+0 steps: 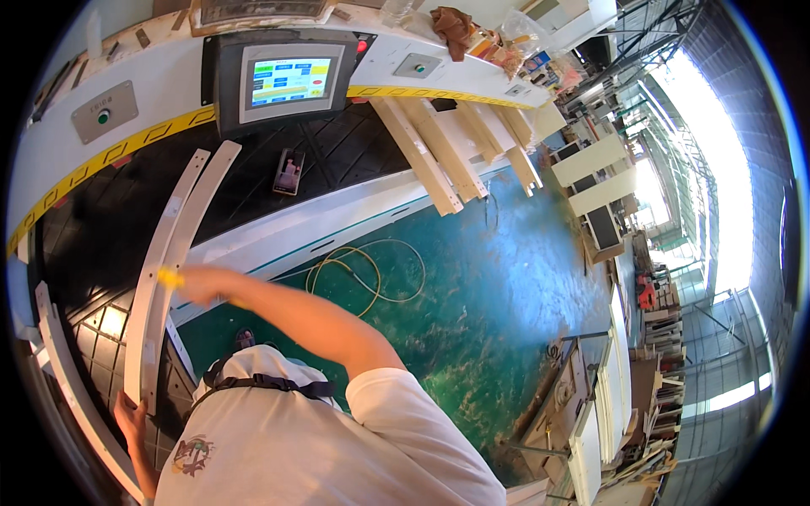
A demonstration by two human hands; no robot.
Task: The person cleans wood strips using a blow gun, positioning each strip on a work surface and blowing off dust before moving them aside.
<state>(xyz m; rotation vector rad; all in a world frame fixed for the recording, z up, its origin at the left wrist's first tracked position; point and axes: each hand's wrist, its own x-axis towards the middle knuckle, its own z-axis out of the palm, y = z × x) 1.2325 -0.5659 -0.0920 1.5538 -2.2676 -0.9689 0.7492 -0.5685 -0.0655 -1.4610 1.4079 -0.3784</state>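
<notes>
Two long, narrow white boards lie side by side on the black worktop to my left, an outer board (145, 325) and an inner board (201, 198). My left hand (131, 419) is closed round the near end of the outer board. My right arm reaches across over the boards, and my right hand (200, 285) is blurred by motion. At its fingertips is a small yellow thing (170, 278), too smeared to name, over the middle of the boards. Farther along the worktop lies a small dark box with a pinkish picture (288, 171).
Ahead, a touch screen (287, 83) hangs from a white machine beam with a yellow stripe (439, 93). Several pale boards (447, 156) jut out ahead right. A yellow hose (375, 291) coils on the green floor (439, 354). Another white board (72, 379) lies far left.
</notes>
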